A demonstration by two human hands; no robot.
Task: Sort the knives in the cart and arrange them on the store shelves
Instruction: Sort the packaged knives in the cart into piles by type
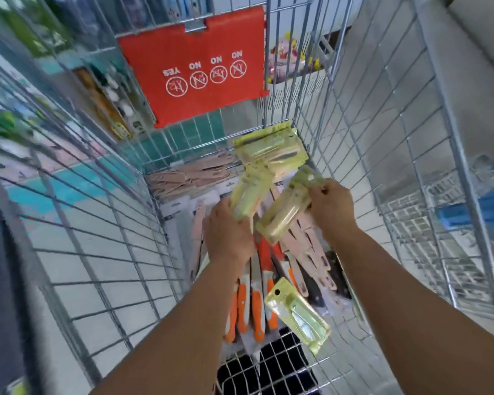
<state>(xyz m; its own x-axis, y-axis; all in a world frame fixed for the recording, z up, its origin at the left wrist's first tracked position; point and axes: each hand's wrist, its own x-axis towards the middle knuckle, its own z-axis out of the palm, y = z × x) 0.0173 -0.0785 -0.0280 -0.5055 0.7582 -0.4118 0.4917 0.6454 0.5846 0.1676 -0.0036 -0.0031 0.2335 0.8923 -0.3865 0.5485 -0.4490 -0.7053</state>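
Inside the wire cart, a left hand grips yellow-green knife packs angled toward the far end, the right hand pinches another pack just beside, while a loose pack lies nearer the right forearm.

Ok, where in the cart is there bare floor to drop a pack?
Only the near end: open wire floor below the orange-handled knives, left of the loose yellow pack. Past both hands, pink knives and yellow packs cover the floor.
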